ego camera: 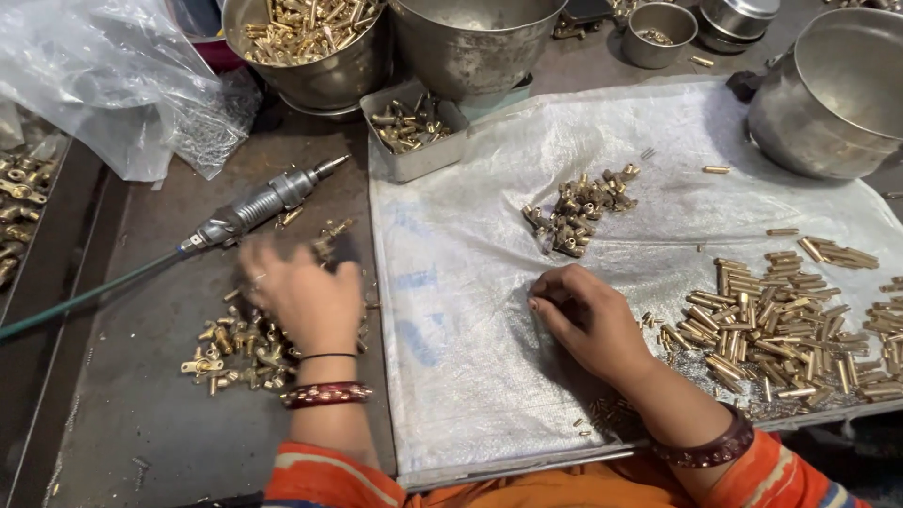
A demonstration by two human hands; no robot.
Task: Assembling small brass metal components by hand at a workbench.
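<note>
Nearest the camera, at the bottom edge of the frame: orange striped sleeves and two bare forearms, a dark red bangle on each wrist.

Left hand, left of centre, blurred, palm down over a scatter of brass fittings on the dark metal bench. Fingers spread and slightly curled, touching the pile; cannot tell whether anything is pinched between them.

Right hand, at centre, resting on a white woven sheet spread over the right half of the bench. Fingers curled together into a loose fist, thumb tucked against them; cannot tell whether a small piece is inside.

Just right of that hand, in the lower right of the frame: a broad heap of short brass tubes lying on the sheet. Above the hand, at upper centre: a smaller cluster of darker brass pieces, apart from the fingers.

Left of centre, above the left hand: a silver air tool lying slantwise on the bench, a green hose trailing to the left edge.

Along the top of the frame: a steel bowl full of brass parts, an empty steel pot beside it, a small rectangular metal tray of fittings in front of both, and a large steel pan in the upper right. Upper left: a crumpled clear plastic bag.
</note>
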